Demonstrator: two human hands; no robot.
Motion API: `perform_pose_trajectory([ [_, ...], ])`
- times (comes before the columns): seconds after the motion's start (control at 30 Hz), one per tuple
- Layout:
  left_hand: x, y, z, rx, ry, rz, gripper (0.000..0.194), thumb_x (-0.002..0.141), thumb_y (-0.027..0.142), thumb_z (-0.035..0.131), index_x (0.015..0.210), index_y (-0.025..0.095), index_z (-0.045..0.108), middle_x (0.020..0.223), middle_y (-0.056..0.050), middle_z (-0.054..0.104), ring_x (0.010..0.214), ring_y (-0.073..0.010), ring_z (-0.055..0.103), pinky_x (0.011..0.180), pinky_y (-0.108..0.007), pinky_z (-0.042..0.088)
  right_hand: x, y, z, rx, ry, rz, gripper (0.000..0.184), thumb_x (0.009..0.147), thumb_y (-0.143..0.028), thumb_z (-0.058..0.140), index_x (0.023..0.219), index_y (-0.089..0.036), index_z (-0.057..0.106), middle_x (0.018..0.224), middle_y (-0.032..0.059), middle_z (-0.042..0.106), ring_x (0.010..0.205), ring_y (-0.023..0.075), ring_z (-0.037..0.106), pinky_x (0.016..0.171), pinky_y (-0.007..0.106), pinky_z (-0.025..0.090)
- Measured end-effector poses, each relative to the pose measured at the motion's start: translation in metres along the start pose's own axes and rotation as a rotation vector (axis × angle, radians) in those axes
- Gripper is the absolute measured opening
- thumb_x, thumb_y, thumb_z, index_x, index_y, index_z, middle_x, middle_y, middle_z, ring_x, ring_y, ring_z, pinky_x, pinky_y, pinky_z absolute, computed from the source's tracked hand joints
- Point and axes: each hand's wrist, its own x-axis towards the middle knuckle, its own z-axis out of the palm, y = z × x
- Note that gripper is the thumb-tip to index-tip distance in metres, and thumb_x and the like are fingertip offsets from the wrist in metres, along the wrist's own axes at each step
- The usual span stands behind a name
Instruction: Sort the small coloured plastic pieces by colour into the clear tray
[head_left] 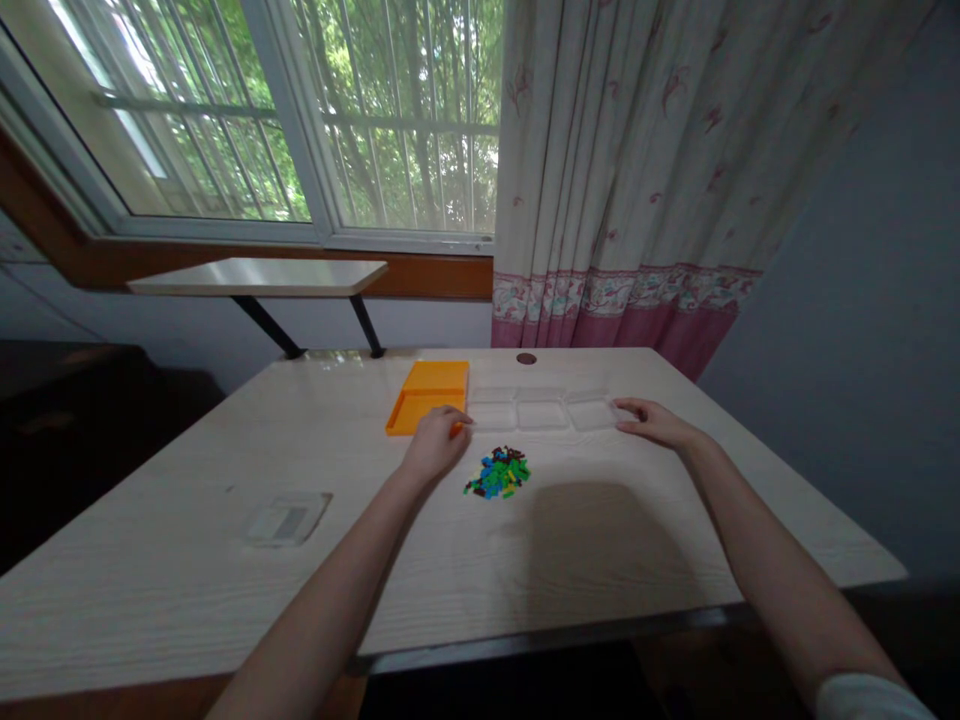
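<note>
Transparent, shallow plastic boxes (541,414), open with lids or backs tilted behind them, stand in a row across the far middle of the table. My left hand (439,440) is at the row's left end, fingers curled and touching the edge of the leftmost box (492,415). At the right end, my right hand (654,422) has thumb and fingers on the side of the rightmost box (591,412). In front of the row lies a pile of small green, blue, brown and yellow plastic pieces (499,474). An open orange case (433,376) sits just behind my left hand.
A clear flat package with a grey label (289,520) lies on the left of the wooden table (420,600). A raised shelf (262,275) on black legs stands at the back left. Behind are a round cable hole (526,358), a curtain (600,200) and a window.
</note>
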Motion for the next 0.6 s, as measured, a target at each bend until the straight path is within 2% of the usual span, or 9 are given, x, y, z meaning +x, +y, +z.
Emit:
perform_pose_trajectory([
  [0.13, 0.0, 0.001, 0.0, 0.009, -0.002, 0.007, 0.025, 0.076, 0.026, 0.047, 0.088, 0.016, 0.067, 0.094, -0.009, 0.062, 0.091, -0.0231, 0.055, 0.084, -0.036, 0.042, 0.001, -0.002, 0.007, -0.047, 0.071, -0.026, 0.051, 0.057, -0.041, 0.07, 0.1, -0.016, 0.059, 0.094, 0.0082, 0.061, 0.078, 0.0202, 0.056, 0.073, 0.034, 0.045],
  [0.33, -0.001, 0.002, -0.001, -0.008, 0.011, 0.014, 0.024, 0.076, 0.027, 0.048, 0.086, 0.017, 0.067, 0.092, -0.009, 0.062, 0.09, -0.0231, 0.055, 0.083, -0.035, 0.042, -0.001, -0.003, 0.012, 0.015, 0.132, -0.068, 0.059, 0.058, -0.041, 0.071, 0.107, -0.018, 0.049, 0.085, 0.003, 0.056, 0.064, 0.0129, 0.048, 0.063, 0.027, 0.043],
  [0.5, -0.001, 0.003, -0.002, 0.031, -0.006, 0.013, 0.025, 0.077, 0.026, 0.047, 0.087, 0.016, 0.067, 0.093, -0.009, 0.062, 0.09, -0.023, 0.055, 0.083, -0.035, 0.042, -0.003, -0.008, 0.012, -0.083, 0.098, -0.074, 0.034, 0.065, -0.044, 0.064, 0.085, -0.017, 0.058, 0.072, 0.0007, 0.053, 0.061, 0.0126, 0.046, 0.059, 0.026, 0.039],
  [0.6, -0.001, 0.004, -0.002, 0.035, -0.009, 0.011, 0.024, 0.077, 0.027, 0.047, 0.087, 0.016, 0.067, 0.094, -0.009, 0.062, 0.09, -0.0227, 0.055, 0.082, -0.035, 0.042, -0.003, -0.009, 0.014, -0.139, 0.119, -0.041, 0.03, 0.067, -0.045, 0.062, 0.077, -0.017, 0.059, 0.065, -0.0003, 0.051, 0.059, 0.0128, 0.045, 0.057, 0.025, 0.037],
])
